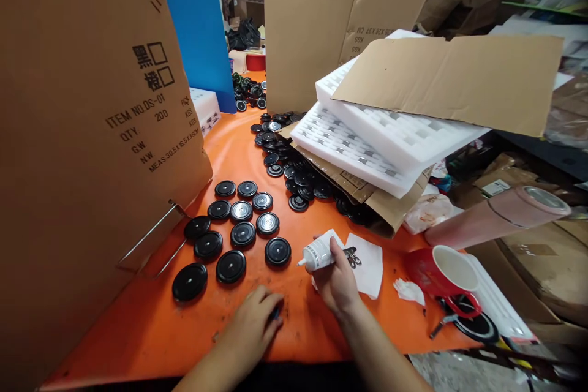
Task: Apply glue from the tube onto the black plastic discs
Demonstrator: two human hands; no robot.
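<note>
Nearest the camera, the left forearm (206, 367) and right forearm (386, 355) are reaching in from six o'clock. The left grip (248, 324), between six and seven, is curling over the orange worktop (303, 331), fingers bending toward the thumb around something small and blue; what it is, I cannot tell. The right grip (339, 278), at five, is wrapping round a white squeeze bottle (320, 254), which is lying tilted with its nozzle pointing toward nine. Flat black discs (231, 266) are spreading out at eight, and white paper (371, 269) is lying beside the bottle under dark metal pieces (353, 257).

Squeezing too hard could be letting the contents drip onto the worktop or left fingers, since the nozzle is sitting open-looking and level. A sweeping left wrist could be nudging the nearest discs out of place. At four, the red mug (425, 272) is standing near the paper, so a swinging right elbow could be tipping it. At two, the foam trays (340, 141) are leaning unevenly and could be sliding if bumped.
</note>
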